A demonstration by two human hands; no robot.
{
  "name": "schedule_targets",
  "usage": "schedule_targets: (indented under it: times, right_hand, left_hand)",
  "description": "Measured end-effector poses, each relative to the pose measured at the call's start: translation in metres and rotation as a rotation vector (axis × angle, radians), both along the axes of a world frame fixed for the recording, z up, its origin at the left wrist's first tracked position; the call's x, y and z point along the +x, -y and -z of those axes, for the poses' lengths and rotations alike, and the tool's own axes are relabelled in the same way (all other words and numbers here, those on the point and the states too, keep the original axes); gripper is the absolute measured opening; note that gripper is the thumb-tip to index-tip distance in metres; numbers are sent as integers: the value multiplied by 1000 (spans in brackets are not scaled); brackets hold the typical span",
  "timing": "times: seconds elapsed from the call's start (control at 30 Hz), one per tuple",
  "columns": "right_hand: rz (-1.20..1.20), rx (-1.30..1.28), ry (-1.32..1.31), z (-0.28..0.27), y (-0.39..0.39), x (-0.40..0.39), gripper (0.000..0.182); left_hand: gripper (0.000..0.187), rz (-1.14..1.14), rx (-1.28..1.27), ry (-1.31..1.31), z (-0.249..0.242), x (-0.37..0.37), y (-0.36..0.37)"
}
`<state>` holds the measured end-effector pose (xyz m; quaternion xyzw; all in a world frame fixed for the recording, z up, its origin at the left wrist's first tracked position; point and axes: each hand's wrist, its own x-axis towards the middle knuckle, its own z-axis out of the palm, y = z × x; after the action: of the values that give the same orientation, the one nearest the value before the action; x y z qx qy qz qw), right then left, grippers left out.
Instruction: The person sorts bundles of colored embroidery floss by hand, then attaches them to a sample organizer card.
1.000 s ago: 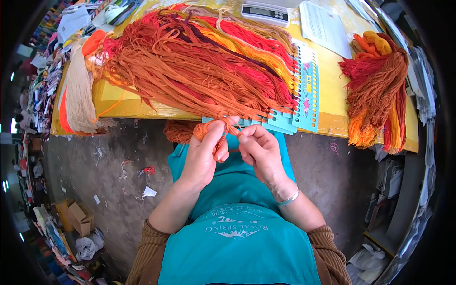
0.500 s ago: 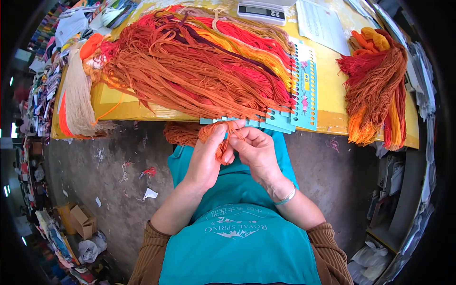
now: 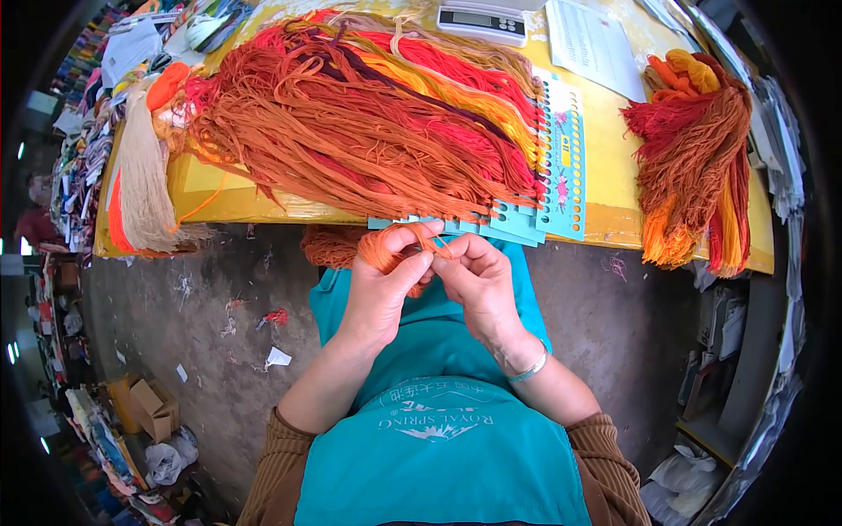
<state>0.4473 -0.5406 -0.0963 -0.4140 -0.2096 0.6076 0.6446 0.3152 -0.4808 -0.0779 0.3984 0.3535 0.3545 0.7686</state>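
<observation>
My left hand [image 3: 384, 294] is wrapped round a bundle of orange thread [image 3: 379, 249] just in front of the table edge. Close beside it, my right hand [image 3: 478, 279] pinches a few orange strands by the fingertips. Rust-brown thread [image 3: 331, 247] hangs below the edge, left of my left hand. Beyond my hands, long rust, red, yellow and purple thread hanks [image 3: 351, 131] lie across the table. Their right ends meet a turquoise card with punched holes [image 3: 562, 167]. More turquoise cards [image 3: 517, 226] jut over the edge near my fingers.
The yellow table [image 3: 605, 188] carries a digital scale [image 3: 482, 24], a printed sheet [image 3: 595, 48] and a tied thread bunch [image 3: 697, 158] at right. Beige thread [image 3: 143, 158] hangs at the left corner. A cardboard box [image 3: 153, 409] and scraps lie on the floor.
My left thumb has come down towards my right fingertips, and the orange bundle has turned in my left hand. The thread on the table has stayed put.
</observation>
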Motion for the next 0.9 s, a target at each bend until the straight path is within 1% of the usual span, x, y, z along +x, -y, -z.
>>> schedule_targets:
  times: [0.17, 0.23, 0.47, 0.53, 0.63, 0.7, 0.83, 0.9]
  right_hand:
    - [18, -35, 11, 1, 0, 0, 5]
    - [16, -36, -61, 4, 1, 1, 7]
    - [39, -64, -127, 1, -1, 1, 7]
    - [44, -50, -182, 1, -1, 2, 7]
    - [87, -60, -180, 1, -2, 0, 7]
    - [85, -61, -181, 3, -1, 0, 6]
    - [92, -53, -192, 2, -2, 0, 5]
    - [81, -48, -217, 1, -3, 2, 4]
  left_hand:
    - [29, -13, 11, -7, 1, -2, 0]
    - [28, -17, 13, -12, 1, -2, 0]
    - [26, -19, 16, -6, 2, -3, -1]
    - [26, -17, 23, -6, 2, -3, -2]
    - [26, -7, 40, -11, 3, -3, -2]
    - [25, 21, -13, 6, 3, -5, -3]
    - [26, -4, 28, -9, 0, -1, -3]
    - [31, -33, -24, 5, 0, -1, -3]
